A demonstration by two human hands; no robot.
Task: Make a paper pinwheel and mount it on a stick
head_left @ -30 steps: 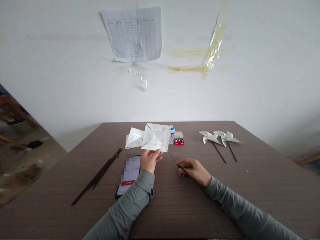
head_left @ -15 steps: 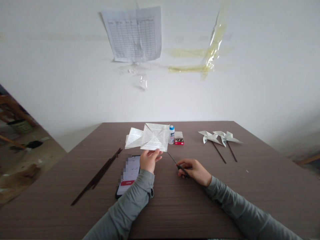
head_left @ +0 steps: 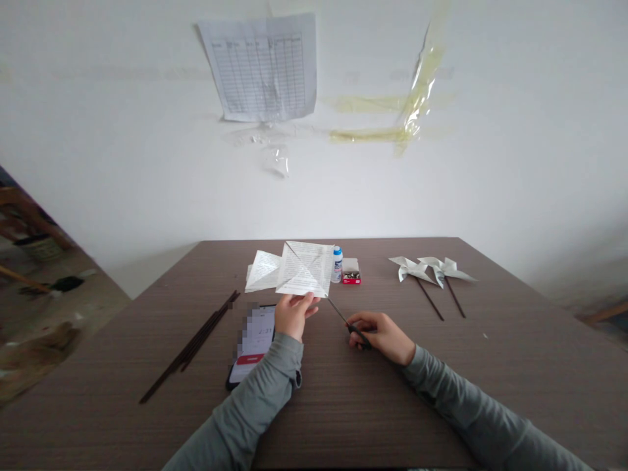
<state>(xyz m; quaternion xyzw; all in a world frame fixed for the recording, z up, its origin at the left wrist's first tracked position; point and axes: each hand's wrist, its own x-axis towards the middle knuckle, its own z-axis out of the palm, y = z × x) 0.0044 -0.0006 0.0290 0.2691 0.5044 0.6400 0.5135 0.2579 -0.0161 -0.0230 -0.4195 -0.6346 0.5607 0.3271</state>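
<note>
Left forearm (head_left: 240, 409), in a grey sleeve, enters at the lower edge and slants forward and rightward. The left wrist is roughly in line with it. The left grip (head_left: 290, 317) is closed in a pinch, its fingers pointing forward and right. Right forearm (head_left: 475, 405), likewise sleeved, reaches forward and leftward. The right grip (head_left: 383, 333) is closed, fingers curled. The two grips are apart, the left farther forward.

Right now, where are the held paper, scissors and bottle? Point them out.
Held paper (head_left: 304, 271): head view, middle of the creased, printed face.
Scissors (head_left: 361, 335): head view, dark handle.
Bottle (head_left: 337, 267): head view, labelled body below the blue cap.
</note>
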